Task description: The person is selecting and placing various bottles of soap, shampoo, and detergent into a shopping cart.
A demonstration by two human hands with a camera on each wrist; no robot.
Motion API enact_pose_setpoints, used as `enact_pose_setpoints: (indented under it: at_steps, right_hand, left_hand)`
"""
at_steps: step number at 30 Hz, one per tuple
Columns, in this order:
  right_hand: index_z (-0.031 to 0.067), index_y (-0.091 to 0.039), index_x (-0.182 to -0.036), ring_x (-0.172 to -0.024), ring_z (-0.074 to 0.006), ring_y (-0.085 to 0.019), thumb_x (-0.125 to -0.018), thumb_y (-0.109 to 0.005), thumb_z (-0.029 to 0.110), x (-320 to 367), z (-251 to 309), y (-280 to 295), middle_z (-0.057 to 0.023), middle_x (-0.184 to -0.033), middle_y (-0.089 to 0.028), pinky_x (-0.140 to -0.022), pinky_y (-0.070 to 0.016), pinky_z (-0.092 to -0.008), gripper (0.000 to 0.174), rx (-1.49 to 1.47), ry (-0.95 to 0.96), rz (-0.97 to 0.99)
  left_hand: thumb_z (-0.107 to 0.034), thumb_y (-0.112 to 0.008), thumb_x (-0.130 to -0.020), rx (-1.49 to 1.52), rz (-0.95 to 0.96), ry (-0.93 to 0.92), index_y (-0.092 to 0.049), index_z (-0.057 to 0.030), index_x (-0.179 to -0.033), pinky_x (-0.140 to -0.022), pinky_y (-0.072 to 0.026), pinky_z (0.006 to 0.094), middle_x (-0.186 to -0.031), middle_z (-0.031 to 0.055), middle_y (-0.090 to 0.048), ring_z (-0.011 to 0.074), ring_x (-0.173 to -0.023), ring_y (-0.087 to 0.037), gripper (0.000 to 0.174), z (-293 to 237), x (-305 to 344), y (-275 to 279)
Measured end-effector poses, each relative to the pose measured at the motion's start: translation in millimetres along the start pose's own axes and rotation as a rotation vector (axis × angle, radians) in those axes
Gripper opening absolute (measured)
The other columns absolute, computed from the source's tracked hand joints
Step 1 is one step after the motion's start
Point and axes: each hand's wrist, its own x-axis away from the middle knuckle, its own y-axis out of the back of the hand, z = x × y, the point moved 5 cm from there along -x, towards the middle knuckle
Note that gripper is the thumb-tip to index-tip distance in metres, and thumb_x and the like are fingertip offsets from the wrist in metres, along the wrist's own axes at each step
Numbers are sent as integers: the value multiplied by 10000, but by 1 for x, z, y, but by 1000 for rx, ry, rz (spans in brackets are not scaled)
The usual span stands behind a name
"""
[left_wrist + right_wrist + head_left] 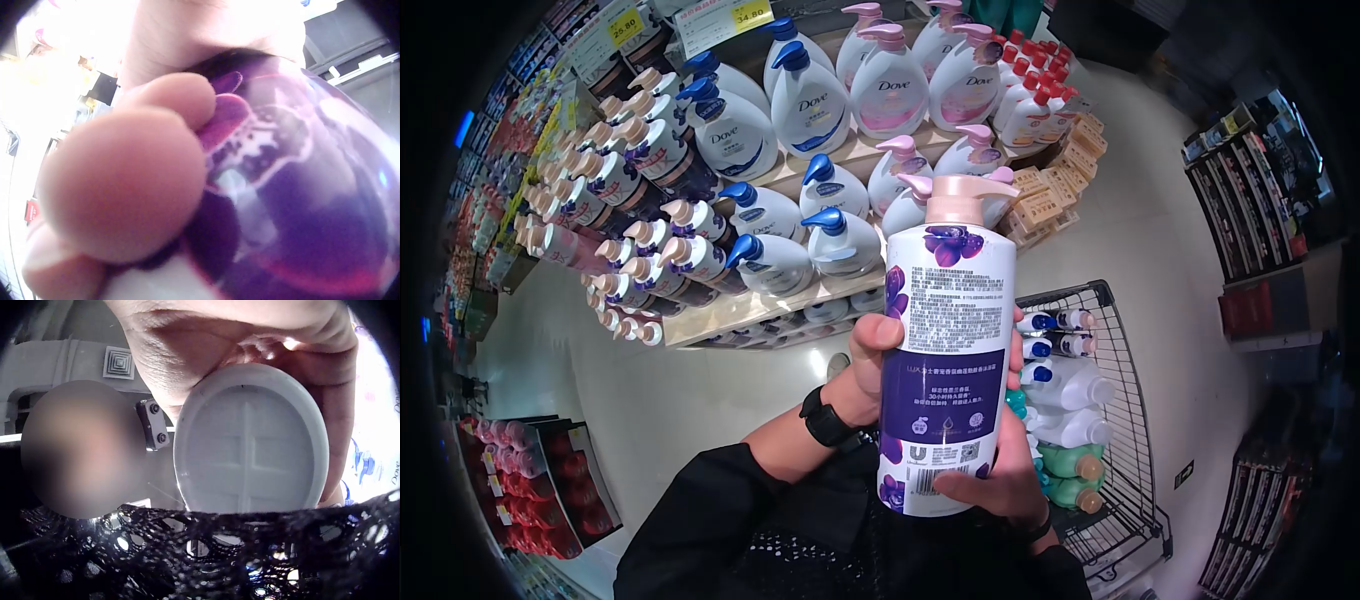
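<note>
A large white and purple pump bottle [945, 370] stands upright between both hands, its printed back label facing the head camera. The left hand [862, 365] grips its left side, thumb on the front edge. Low on the right side, the right hand [1000, 480] holds it with the thumb across the barcode area. In the left wrist view the left hand's fingers [125, 184] press against the purple flower print [300, 187]. The right wrist view shows the bottle's pale oval base [250, 450] with the right hand [250, 337] curled round it.
Tiered shelves [860, 150] of blue- and pink-topped pump bottles stand ahead. A black wire cart [1140, 440] holding several bottles [1070, 385] is at the right. Red goods fill a low stand [530, 490] at the left; dark racks [1250, 200] stand far right.
</note>
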Motion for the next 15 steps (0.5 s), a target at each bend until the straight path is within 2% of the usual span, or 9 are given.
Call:
enact_pose_setpoints:
  at_steps: [8, 15]
  right_hand:
    - [-35, -410, -1354, -1055, -153, -633, -714, -870, 190, -12, -7, -10, -82, -1177, -629, -914, -514, -304, 820, 5, 4, 26]
    - [-41, -406, -1363, -1050, -147, -630, -706, -869, 184, -29, -13, -27, -82, -1182, -626, -907, -508, -295, 835, 86, 41, -17]
  left_hand:
    - [-551, -816, -561, -23, -52, 7, -385, 94, -1359, -944, -532, 472, -1135, 300, -571, 416, -1036, -634, 1113, -15, 10, 1]
    - [-561, -817, -562, -26, -18, 6, -393, 97, -1357, -943, -530, 472, -1133, 301, -576, 412, -1034, -635, 1116, -37, 21, 11]
